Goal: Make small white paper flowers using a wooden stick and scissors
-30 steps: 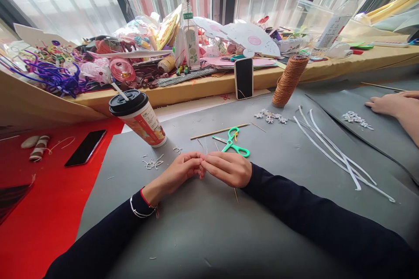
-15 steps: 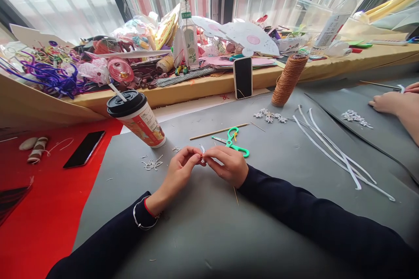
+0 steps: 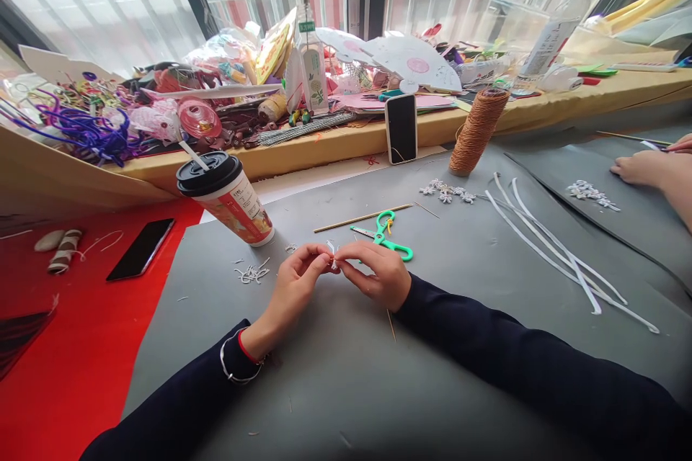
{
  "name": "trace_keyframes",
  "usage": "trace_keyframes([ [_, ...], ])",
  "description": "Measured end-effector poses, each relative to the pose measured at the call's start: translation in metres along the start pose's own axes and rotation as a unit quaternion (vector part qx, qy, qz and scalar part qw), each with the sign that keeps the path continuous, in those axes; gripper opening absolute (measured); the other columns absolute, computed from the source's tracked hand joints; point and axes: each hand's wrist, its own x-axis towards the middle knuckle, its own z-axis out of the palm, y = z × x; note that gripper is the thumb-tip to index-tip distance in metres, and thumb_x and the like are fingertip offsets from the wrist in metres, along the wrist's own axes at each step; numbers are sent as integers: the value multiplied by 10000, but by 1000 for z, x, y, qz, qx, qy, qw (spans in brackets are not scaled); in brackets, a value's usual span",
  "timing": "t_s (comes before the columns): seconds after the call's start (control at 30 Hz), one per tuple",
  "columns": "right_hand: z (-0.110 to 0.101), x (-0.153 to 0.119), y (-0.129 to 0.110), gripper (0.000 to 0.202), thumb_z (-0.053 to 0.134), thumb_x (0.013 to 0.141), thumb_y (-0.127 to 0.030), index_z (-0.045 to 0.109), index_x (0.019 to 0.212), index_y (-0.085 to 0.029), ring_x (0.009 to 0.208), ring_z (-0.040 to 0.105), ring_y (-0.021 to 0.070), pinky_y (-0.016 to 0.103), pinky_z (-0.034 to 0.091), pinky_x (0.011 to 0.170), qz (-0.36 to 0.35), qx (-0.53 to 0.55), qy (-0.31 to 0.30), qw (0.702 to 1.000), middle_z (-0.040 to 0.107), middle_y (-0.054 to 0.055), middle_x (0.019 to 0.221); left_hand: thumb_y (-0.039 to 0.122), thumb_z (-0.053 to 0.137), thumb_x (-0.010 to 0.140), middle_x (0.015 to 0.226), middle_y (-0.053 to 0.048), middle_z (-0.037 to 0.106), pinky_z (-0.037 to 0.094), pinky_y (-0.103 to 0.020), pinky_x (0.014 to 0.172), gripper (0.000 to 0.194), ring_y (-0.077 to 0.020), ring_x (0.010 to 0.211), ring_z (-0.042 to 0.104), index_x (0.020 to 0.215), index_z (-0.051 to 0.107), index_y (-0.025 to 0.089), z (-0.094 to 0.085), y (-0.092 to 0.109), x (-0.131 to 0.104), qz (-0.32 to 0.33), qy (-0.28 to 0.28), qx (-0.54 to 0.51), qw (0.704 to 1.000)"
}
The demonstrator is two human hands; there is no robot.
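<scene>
My left hand [image 3: 296, 281] and my right hand [image 3: 377, 272] meet over the grey mat [image 3: 324, 374], fingertips closed in a pinch. Between them is a small white cord piece [image 3: 334, 259], one end sticking up; its exact form is mostly hidden by the fingers. Just beyond my right hand lie green-handled scissors [image 3: 385, 234], partly open. A thin wooden stick [image 3: 362, 217] rests behind them. Short white cord scraps [image 3: 251, 273] are scattered left of my left hand. Small white knotted flower shapes [image 3: 446, 191] lie farther back, and long white cords [image 3: 562, 252] stretch across the right.
A paper cup [image 3: 232, 202] with a straw stands at left, near a dark phone [image 3: 141, 248] on red cloth. A brown twine spool [image 3: 478, 131] and an upright phone [image 3: 401, 128] stand at the back before a cluttered ledge. Another person's hand [image 3: 643, 169] works at far right.
My hands stay nearly in place; the white cord end between my fingers has tilted slightly left. At far right, the other person's hand and white strip have shifted slightly.
</scene>
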Motion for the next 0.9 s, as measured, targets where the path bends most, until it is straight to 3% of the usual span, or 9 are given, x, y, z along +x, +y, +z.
trace_keyframes([
  [0.3,1,1,-1,131,500,807,-151,597,884,-196,746,601,120,257,509,683,27,16,18,999,647,29,803,264,584,746,799,-14,584,467,-310,798,123,-136,763,566,801,581,155,0,1,0,-13,9,-9,1000],
  [0.53,2,3,-6,100,532,789,-199,617,842,-195,767,577,138,288,494,711,105,-2,29,994,619,36,804,231,661,672,848,-25,631,464,-299,819,188,-155,835,585,840,611,162,-1,0,1,-2,31,18,999],
  [0.9,7,3,-12,104,583,743,-246,619,808,-173,756,626,144,301,543,727,226,171,57,957,645,41,818,276,682,653,823,-44,673,480,-328,798,205,-179,803,624,815,638,158,-3,-2,3,-31,44,25,998],
])
